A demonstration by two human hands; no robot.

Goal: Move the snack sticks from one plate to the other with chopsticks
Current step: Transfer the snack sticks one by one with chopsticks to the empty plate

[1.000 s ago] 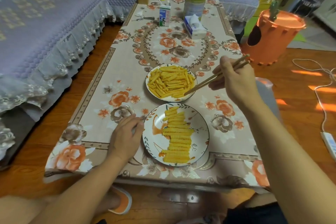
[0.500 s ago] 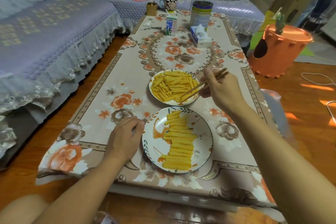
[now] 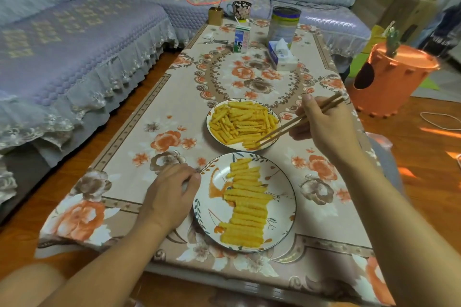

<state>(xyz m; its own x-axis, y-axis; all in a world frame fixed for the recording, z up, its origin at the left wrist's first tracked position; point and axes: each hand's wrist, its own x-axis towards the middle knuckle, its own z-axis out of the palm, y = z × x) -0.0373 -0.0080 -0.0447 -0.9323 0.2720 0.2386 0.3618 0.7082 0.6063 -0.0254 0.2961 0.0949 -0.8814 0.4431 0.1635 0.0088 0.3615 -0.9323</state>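
Fingers, right hand (image 3: 326, 129): yours grip the chopsticks (image 3: 294, 123), tips touching a snack stick (image 3: 249, 143) at the far plate (image 3: 212, 132) near edge.
Fingers, left hand (image 3: 169, 194): yours loosely curled, holding nothing, touching the near plate (image 3: 282, 187) rim.
Near plate: sticks lie in a column.
Worktop (image 3: 154, 112): bare cloth lies left of both plates.

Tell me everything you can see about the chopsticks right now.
The chopsticks are a pair of plain tan sticks, wooden by the look of them. The right hand grips them near their upper ends, which poke out past the fingers. They slant down and left over the rim of the far plate, tips close together at a snack stick on its near edge. Whether they pinch it cannot be told.
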